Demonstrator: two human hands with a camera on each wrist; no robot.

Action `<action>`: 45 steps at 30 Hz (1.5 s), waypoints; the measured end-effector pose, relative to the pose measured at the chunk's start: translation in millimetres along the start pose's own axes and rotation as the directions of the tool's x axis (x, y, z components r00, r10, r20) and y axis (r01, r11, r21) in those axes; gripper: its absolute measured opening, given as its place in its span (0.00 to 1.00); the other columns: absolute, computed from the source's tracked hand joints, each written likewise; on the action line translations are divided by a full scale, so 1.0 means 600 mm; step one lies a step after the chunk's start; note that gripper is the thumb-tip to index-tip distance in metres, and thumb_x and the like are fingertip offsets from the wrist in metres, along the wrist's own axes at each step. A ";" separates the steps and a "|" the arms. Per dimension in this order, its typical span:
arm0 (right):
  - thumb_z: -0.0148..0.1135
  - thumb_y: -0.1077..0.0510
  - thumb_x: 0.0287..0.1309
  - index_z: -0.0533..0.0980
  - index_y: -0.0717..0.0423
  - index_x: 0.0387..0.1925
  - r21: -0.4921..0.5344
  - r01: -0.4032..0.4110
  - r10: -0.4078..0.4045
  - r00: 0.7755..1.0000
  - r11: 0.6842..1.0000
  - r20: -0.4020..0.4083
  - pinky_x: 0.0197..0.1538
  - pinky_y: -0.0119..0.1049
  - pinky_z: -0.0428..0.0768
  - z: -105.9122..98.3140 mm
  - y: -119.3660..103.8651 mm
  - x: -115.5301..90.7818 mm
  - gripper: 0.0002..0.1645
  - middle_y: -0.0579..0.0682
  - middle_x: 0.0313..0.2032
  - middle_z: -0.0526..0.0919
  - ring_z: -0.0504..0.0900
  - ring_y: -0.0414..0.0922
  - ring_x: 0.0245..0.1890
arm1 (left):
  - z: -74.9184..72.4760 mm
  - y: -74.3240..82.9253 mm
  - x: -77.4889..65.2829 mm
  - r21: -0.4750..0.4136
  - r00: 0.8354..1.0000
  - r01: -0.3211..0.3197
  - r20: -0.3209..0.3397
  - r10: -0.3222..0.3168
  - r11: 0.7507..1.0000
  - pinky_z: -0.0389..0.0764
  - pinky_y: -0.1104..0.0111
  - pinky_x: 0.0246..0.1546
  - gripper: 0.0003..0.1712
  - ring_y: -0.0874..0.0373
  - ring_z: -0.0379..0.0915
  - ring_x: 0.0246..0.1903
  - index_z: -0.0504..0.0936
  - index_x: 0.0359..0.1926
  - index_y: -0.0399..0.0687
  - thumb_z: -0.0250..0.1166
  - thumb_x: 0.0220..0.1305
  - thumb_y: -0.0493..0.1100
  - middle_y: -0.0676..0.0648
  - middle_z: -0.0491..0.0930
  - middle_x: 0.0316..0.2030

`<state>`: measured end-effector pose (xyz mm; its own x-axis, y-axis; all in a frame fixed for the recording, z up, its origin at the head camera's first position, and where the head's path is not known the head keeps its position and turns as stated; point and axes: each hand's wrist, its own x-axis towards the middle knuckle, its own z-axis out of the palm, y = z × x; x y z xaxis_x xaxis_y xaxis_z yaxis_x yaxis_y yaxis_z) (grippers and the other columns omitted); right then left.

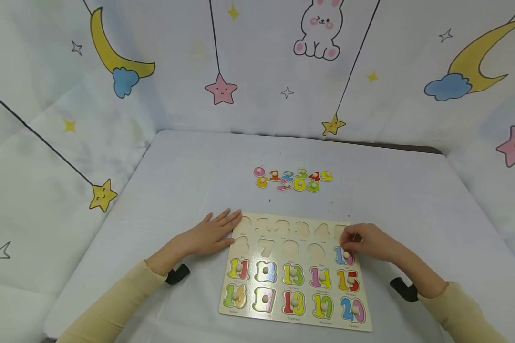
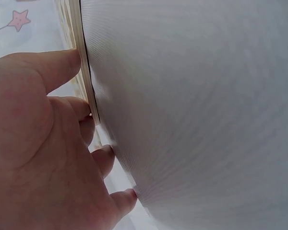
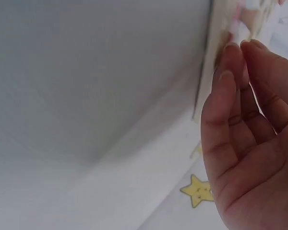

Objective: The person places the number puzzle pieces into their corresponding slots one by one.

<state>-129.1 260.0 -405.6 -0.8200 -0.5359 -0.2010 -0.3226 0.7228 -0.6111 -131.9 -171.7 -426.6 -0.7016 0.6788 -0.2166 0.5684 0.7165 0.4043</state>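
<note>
A wooden number puzzle board (image 1: 279, 261) lies on the white table in the head view. My left hand (image 1: 210, 233) rests at its upper left edge, fingers extended; the left wrist view shows the thumb (image 2: 62, 67) touching the board's side. Beside the upper right edge, my right hand (image 1: 371, 242) has bent fingers, thumb and fingertips close together just above the number 10 piece (image 1: 339, 256). That piece's knob shows below the fingertips, and I see nothing between them in the right wrist view. Knobbed pieces 11 to 20 sit in the lower rows; recesses above are bare.
Loose number pieces 0 to 9 lie in two rows beyond the board, among them a green 3 (image 1: 302, 173) and a yellow 8 (image 1: 299, 185). A patterned cloth backdrop (image 1: 257, 114) stands behind the table. Black straps (image 1: 178, 275) show by both wrists.
</note>
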 end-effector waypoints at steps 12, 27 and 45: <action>0.58 0.60 0.63 0.78 0.64 0.41 0.031 -0.133 0.137 0.964 0.991 -0.227 0.30 0.37 0.75 -0.056 0.021 0.123 0.10 0.55 0.34 0.81 0.79 0.48 0.28 | 0.013 -0.006 -0.002 -0.026 1.000 -0.002 -0.006 0.002 1.000 0.43 0.41 0.61 0.38 0.47 0.35 0.69 0.47 0.73 0.43 0.51 0.71 0.52 0.45 0.43 0.72; 0.55 0.50 0.65 0.76 0.67 0.43 0.005 -0.315 0.308 0.921 0.949 -0.238 0.37 0.42 0.72 -0.046 0.030 0.227 0.21 0.58 0.36 0.78 0.74 0.51 0.33 | 0.009 -0.002 -0.005 -0.024 1.000 -0.009 -0.025 0.009 1.000 0.43 0.40 0.60 0.37 0.46 0.37 0.69 0.49 0.72 0.41 0.52 0.70 0.51 0.45 0.45 0.71; 0.60 0.49 0.60 0.72 0.67 0.40 -0.033 -0.396 0.381 0.900 0.918 -0.211 0.35 0.41 0.71 -0.036 0.016 0.253 0.22 0.58 0.36 0.75 0.72 0.50 0.33 | 0.001 -0.001 -0.001 -0.017 1.000 -0.015 -0.018 0.014 1.000 0.43 0.41 0.61 0.37 0.46 0.36 0.69 0.49 0.72 0.42 0.51 0.71 0.52 0.45 0.45 0.71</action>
<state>-266.9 195.2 -425.4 -0.9608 -0.1152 -0.2522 0.0128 0.8901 -0.4556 -131.5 -172.4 -427.3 -0.7010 0.6860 -0.1949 0.5711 0.7037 0.4227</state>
